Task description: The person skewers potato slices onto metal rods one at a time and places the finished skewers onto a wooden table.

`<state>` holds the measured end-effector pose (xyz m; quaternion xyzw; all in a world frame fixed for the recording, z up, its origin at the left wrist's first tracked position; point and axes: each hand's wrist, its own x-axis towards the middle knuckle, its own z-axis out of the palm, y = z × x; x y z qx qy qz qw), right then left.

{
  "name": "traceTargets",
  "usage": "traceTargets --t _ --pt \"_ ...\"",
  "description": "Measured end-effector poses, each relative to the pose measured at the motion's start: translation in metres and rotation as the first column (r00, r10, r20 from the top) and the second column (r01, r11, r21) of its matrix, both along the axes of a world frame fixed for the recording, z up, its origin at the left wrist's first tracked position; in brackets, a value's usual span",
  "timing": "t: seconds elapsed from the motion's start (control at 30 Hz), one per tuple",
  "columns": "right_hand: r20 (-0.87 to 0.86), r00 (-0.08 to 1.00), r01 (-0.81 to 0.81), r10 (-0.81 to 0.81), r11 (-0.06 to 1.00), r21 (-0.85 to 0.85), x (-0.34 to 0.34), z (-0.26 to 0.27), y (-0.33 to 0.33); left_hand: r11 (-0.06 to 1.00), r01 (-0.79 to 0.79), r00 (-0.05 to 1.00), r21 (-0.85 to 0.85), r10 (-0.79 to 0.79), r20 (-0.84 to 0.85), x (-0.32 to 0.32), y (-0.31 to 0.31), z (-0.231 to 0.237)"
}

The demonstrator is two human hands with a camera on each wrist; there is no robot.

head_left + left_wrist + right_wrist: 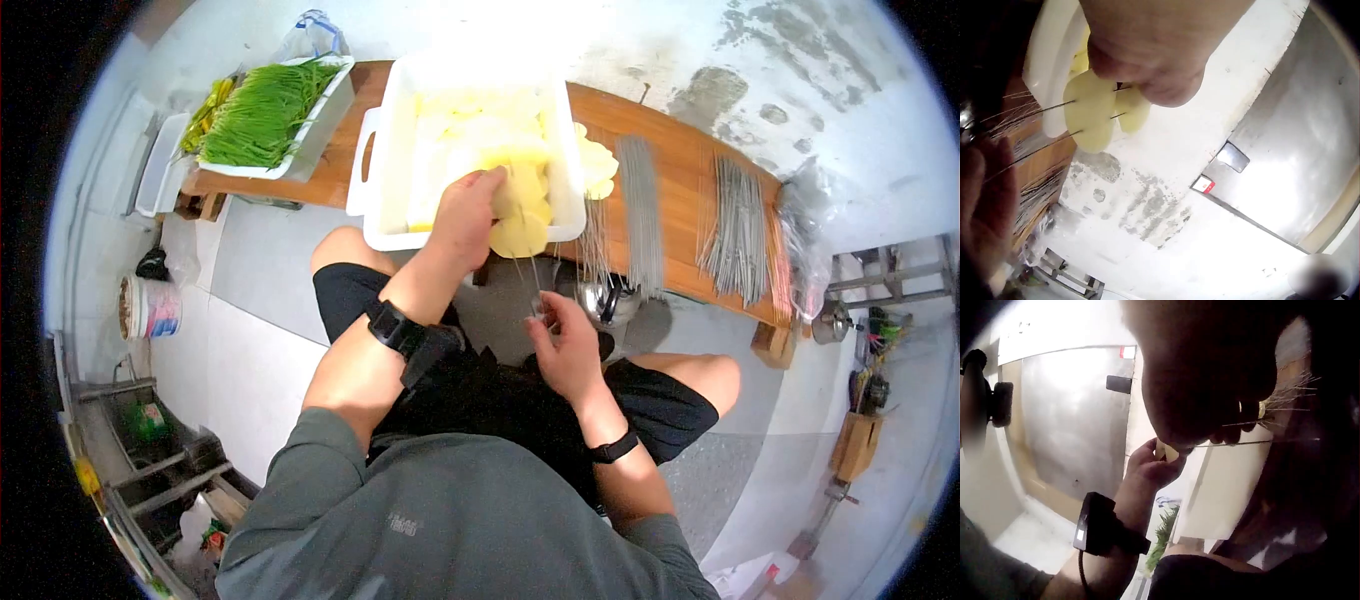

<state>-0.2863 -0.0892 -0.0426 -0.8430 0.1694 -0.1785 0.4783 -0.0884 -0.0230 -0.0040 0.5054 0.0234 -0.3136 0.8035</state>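
My left hand (465, 222) pinches several pale yellow slices, which look like potato (520, 237), over the near right corner of a white basin (572, 150). Two thin metal skewers (1029, 117) run side by side through these slices. Below the basin's rim, my right hand (570, 350) holds the skewers' lower ends between thumb and fingers. In the left wrist view the skewers pass through a front slice (1090, 115) and into another behind it. More loose slices (455, 118) lie inside the basin.
The basin stands on a wooden bench (690, 200). To its right are skewered slices (597, 168) and bundles of metal skewers (640, 215). A clear plastic bag (812, 215) lies at the right end. Green stalks (265, 115) fill a white tray at left. A metal pot (608, 302) sits beneath.
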Motion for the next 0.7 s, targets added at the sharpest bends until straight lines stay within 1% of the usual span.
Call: traceTargets --t 0.03,0.07,0.1,0.13,0.17,0.2,0.23,0.27,0.33,0.37,0.4,0.43,0.47,0.5,0.53,0.57,0.6,0.63,0.67,0.7 --pt "-0.075 0.997 0.003 0.003 0.997 0.081 -0.003 -0.009 0.001 0.999 -0.005 1.000 -0.047 0.005 0.001 0.003 -0.001 0.004" --pt "-0.074 0.997 0.009 -0.004 0.997 0.076 -0.005 -0.010 -0.001 0.996 -0.012 1.000 -0.093 0.013 0.001 0.006 -0.001 0.009" --pt "-0.103 0.994 0.044 -0.023 0.978 0.202 -0.005 -0.005 -0.002 0.999 0.001 1.000 -0.039 0.000 0.012 0.008 -0.001 0.014" --pt "-0.133 0.990 0.080 -0.038 0.942 0.325 -0.005 -0.002 -0.004 0.999 0.004 1.000 -0.043 -0.004 0.013 0.012 0.000 0.016" --pt "-0.142 0.986 0.123 -0.083 0.944 0.307 -0.004 -0.008 -0.011 0.996 0.050 0.997 0.079 -0.053 0.047 0.019 0.001 0.019" --pt "-0.106 0.985 0.162 -0.135 0.937 0.308 -0.002 -0.017 -0.019 0.975 0.089 0.992 0.203 -0.106 0.074 0.028 0.003 0.019" --pt "-0.085 0.981 0.190 -0.173 0.937 0.294 0.003 -0.012 -0.028 0.966 0.106 0.979 0.235 -0.143 0.144 0.043 0.006 0.008" --pt "-0.062 0.975 0.220 -0.211 0.934 0.282 0.009 -0.008 -0.040 0.966 0.109 0.978 0.236 -0.146 0.147 0.056 0.011 0.000" --pt "-0.009 0.959 0.278 -0.283 0.937 0.213 0.018 -0.022 -0.071 0.927 0.120 0.968 0.356 -0.189 0.165 0.074 0.021 -0.003" --pt "0.045 0.940 0.323 -0.339 0.923 0.208 0.027 -0.032 -0.086 0.913 0.133 0.965 0.385 -0.209 0.161 0.081 0.026 -0.003" --pt "-0.058 0.923 0.385 -0.380 0.915 0.123 0.036 -0.023 -0.098 0.912 0.127 0.965 0.390 -0.204 0.165 0.087 0.029 -0.004" --pt "-0.166 0.910 0.410 -0.380 0.887 0.215 0.045 -0.025 -0.113 0.879 0.156 0.950 0.451 -0.259 0.176 0.094 0.032 -0.006" --pt "-0.126 0.919 0.388 -0.374 0.915 0.110 0.054 -0.048 -0.134 0.841 0.182 0.932 0.510 -0.313 0.183 0.100 0.035 -0.009" --pt "-0.162 0.921 0.375 -0.353 0.917 0.134 0.066 -0.051 -0.143 0.798 0.240 0.914 0.553 -0.378 0.149 0.108 0.037 -0.017" --pt "-0.198 0.922 0.365 -0.332 0.918 0.157 0.075 -0.053 -0.150 0.796 0.234 0.915 0.558 -0.374 0.149 0.110 0.036 -0.020" --pt "-0.196 0.925 0.359 -0.327 0.919 0.162 0.083 -0.063 -0.158 0.656 0.242 0.867 0.715 -0.478 0.145 0.111 0.032 -0.024" --pt "-0.187 0.942 0.304 -0.278 0.943 0.134 0.094 -0.070 -0.162 0.490 0.224 0.811 0.843 -0.573 0.118 0.114 0.028 -0.026" --pt "-0.179 0.957 0.249 -0.228 0.963 0.104 0.100 -0.077 -0.164 0.488 0.218 0.812 0.845 -0.571 0.120 0.117 0.024 -0.031" --pt "-0.179 0.958 0.245 -0.224 0.963 0.108 0.102 -0.084 -0.167 0.315 0.152 0.667 0.937 -0.732 0.138 0.120 0.021 -0.038" --pt "-0.213 0.962 0.175 -0.169 0.985 0.006 0.104 -0.074 -0.164 0.149 0.044 0.494 0.988 -0.863 0.108 0.123 0.017 -0.044"
